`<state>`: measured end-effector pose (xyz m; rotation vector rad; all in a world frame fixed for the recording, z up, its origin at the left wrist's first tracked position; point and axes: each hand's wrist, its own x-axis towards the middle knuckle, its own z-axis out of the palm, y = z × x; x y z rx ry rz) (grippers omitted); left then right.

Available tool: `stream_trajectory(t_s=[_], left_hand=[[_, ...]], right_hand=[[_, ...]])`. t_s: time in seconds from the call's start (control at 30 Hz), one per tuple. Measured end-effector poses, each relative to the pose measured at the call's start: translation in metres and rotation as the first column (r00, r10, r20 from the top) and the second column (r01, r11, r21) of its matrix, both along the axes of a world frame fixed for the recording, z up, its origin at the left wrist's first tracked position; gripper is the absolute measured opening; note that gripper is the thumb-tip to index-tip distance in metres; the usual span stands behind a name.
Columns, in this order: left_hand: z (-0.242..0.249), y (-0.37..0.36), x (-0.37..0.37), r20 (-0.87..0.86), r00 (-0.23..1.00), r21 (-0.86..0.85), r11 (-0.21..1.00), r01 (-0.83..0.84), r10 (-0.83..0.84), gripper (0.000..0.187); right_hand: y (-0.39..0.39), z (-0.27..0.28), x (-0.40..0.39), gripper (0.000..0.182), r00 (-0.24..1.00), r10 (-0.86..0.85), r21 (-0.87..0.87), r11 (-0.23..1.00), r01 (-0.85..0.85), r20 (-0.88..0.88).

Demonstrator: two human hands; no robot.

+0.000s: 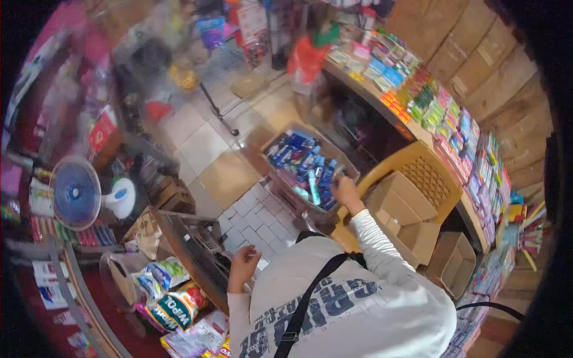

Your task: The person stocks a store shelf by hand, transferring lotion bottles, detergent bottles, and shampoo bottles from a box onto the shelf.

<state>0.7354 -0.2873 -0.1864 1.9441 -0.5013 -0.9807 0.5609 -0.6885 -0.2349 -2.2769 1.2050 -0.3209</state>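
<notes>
My right hand reaches to the near right corner of a cardboard box. Its fingers are closed over the rim area, and what they hold is too small to make out. Inside the box lie many blue packages in a heap, with a turquoise tube leaning among them. My left hand hovers in front of my body, beside the wooden counter edge. Its fingers are loosely bent and apart, with nothing visible in them.
A yellow plastic chair bearing an open carton stands at right, below a shelf of small packets. Another carton sits behind it. At left are a blue fan and bagged goods. Tiles cover the floor.
</notes>
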Motion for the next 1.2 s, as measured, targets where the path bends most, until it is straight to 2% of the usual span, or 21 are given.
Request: stream_trajectory(t_s=[0.07,0.17,0.2,0.27,0.37,0.47,0.5,0.57,0.6,0.7,0.73,0.83,0.93,0.97,1.0,1.03,1.07,1.1,1.13,1.17,1.2], left_hand=[[-0.008,-0.043,0.010,0.089,0.990,0.009,0.994,0.108,-0.109,0.045],[-0.006,-0.115,0.021,0.144,0.947,0.057,0.958,0.281,-0.287,0.045],[-0.011,-0.135,0.023,0.160,0.934,0.032,0.947,0.319,-0.320,0.044],[-0.029,-0.176,0.026,0.196,0.905,-0.026,0.920,0.391,-0.378,0.043],[-0.049,-0.223,0.025,0.173,0.900,0.009,0.914,0.405,-0.400,0.038],[-0.067,-0.252,0.023,0.313,0.870,0.049,0.921,0.387,-0.382,0.033],[-0.071,-0.256,0.022,0.261,0.876,0.067,0.912,0.404,-0.406,0.032],[-0.081,-0.264,0.025,0.164,0.879,0.097,0.894,0.438,-0.448,0.030],[-0.089,-0.263,0.026,0.199,0.851,0.045,0.872,0.487,-0.485,0.023],[-0.096,-0.262,0.027,0.059,0.863,-0.040,0.863,0.504,-0.502,0.027],[-0.086,-0.267,0.027,-0.173,0.878,0.038,0.888,0.459,-0.446,0.029],[-0.091,-0.268,0.032,-0.186,0.865,0.010,0.880,0.475,-0.466,0.032],[-0.094,-0.268,0.029,0.109,0.911,-0.070,0.911,0.406,-0.398,0.036],[-0.074,-0.271,0.027,-0.039,0.937,-0.129,0.932,0.338,-0.346,0.037],[-0.035,-0.276,0.021,-0.191,0.936,-0.176,0.949,0.262,-0.294,0.038],[-0.012,-0.280,0.019,-0.341,0.908,-0.210,0.961,0.180,-0.245,0.039],[-0.011,-0.280,0.023,-0.338,0.912,-0.050,0.972,0.230,-0.233,0.040],[-0.029,-0.274,0.025,-0.365,0.903,-0.125,0.973,0.192,-0.225,0.040],[-0.058,-0.267,0.028,-0.389,0.895,-0.199,0.969,0.149,-0.218,0.039],[-0.063,-0.264,0.031,-0.411,0.887,-0.271,0.957,0.102,-0.211,0.039],[-0.067,-0.257,0.036,-0.409,0.904,-0.153,0.986,0.064,-0.122,0.031]], right_hand=[[-0.012,-0.013,-0.016,0.029,0.994,-0.053,-0.013,0.999,0.052,-0.095],[-0.014,-0.020,-0.018,0.031,0.996,-0.044,0.157,0.986,0.056,-0.083],[-0.013,-0.033,-0.014,0.037,0.997,-0.037,0.203,0.978,0.049,-0.065],[-0.004,-0.024,-0.002,0.045,0.996,0.047,0.251,0.968,-0.026,-0.076],[0.010,0.006,0.023,0.051,0.990,0.103,0.261,0.963,-0.074,-0.101],[0.018,-0.001,0.040,0.054,0.975,0.119,0.211,0.974,-0.078,-0.187],[0.018,-0.005,0.041,0.055,0.967,0.123,0.186,0.979,-0.081,-0.224],[0.016,-0.010,0.038,0.058,0.975,0.162,0.173,0.976,-0.135,-0.154],[0.014,-0.015,0.038,0.056,0.973,0.173,0.193,0.971,-0.142,-0.154],[0.017,-0.035,0.045,0.049,0.971,0.154,0.285,0.954,-0.097,-0.185],[0.016,-0.030,0.048,0.046,0.969,0.142,0.315,0.946,-0.072,-0.203],[0.022,-0.014,0.045,0.043,0.987,0.004,0.350,0.935,0.054,-0.163],[0.026,-0.011,0.040,0.041,0.999,0.042,0.385,0.922,-0.045,0.016],[0.028,-0.008,0.041,0.040,0.996,0.056,0.391,0.917,-0.080,0.074],[0.031,-0.014,0.043,0.035,0.961,0.120,0.351,0.914,-0.204,0.248],[0.034,-0.010,0.046,0.034,0.936,0.163,0.365,0.889,-0.277,0.313],[0.039,-0.005,0.050,0.034,0.904,0.202,0.374,0.860,-0.348,0.377],[0.043,0.000,0.053,0.033,0.866,0.237,0.377,0.827,-0.418,0.440],[0.045,0.008,0.054,0.029,0.874,0.263,0.451,0.774,-0.443,0.408],[0.043,0.014,0.055,0.028,0.872,0.214,0.516,0.735,-0.440,0.440],[0.041,0.020,0.056,0.028,0.868,0.164,0.575,0.689,-0.441,0.469]])
